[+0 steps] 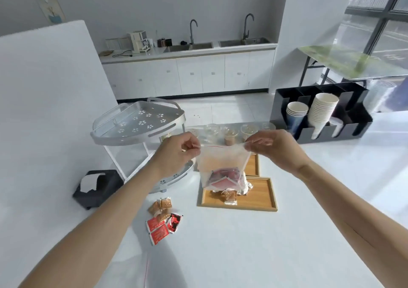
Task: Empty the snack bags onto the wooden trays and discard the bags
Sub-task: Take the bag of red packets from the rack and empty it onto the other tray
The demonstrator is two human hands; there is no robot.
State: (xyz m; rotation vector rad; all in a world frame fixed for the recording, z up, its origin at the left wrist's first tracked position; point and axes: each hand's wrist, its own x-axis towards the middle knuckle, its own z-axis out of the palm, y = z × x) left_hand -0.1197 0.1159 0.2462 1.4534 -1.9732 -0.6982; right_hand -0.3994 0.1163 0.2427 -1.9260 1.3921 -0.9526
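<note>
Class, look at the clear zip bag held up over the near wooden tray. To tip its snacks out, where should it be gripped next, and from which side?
Grip the bag by its bottom corners, coming from below. Both hands, left and right, pinch the top corners at the red zip line, and the snack packets sag at the bottom. Lifting the bottom would probably spill them through the mouth onto the tray.

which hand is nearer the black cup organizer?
Right. The right hand pinches the bag corner just left of the cup organizer; the left hand holds the far corner.
</note>
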